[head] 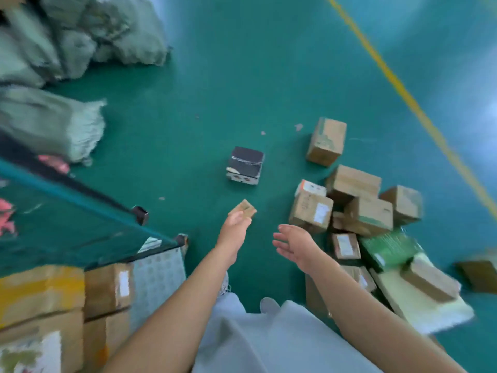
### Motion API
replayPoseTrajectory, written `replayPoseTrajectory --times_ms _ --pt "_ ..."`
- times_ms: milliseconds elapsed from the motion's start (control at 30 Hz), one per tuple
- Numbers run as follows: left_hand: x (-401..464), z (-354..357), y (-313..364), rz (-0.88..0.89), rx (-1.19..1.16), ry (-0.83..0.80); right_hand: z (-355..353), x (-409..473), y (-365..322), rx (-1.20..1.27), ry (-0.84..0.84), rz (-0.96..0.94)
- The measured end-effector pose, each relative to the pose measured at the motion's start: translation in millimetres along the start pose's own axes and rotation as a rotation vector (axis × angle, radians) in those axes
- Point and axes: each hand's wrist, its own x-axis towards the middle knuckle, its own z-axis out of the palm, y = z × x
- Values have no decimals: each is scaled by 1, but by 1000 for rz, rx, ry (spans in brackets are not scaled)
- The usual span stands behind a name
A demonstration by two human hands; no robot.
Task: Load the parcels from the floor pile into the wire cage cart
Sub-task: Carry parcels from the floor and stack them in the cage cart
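Left hand [234, 224] pinching small parcel [242, 208], right hand [294, 244] empty

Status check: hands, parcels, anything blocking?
Left hand pinching small box. Right hand open, empty. Pile on floor at right; cart at left. Nothing blocking.

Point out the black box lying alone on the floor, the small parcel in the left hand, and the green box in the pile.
black box [247, 162], head view, on its dark top face.
small parcel [244, 208], head view, on its brown face.
green box [390, 247], head view, on its top.
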Motion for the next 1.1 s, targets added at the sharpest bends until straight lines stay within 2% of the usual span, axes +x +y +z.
replayPoseTrajectory --times_ms 300,567,867,1100 --pt "42 72 13 -42 322 -344 -49 -9 39 286 282 106" --pt "15 177 -14 -55 635 -602 -119 -30 123 628 451 195" --pt "-33 292 -61 -63 853 -618 -224 -40 211 885 443 225" --pt "-37 345 -89 -78 971 -571 -296 -22 254 943 427 280"
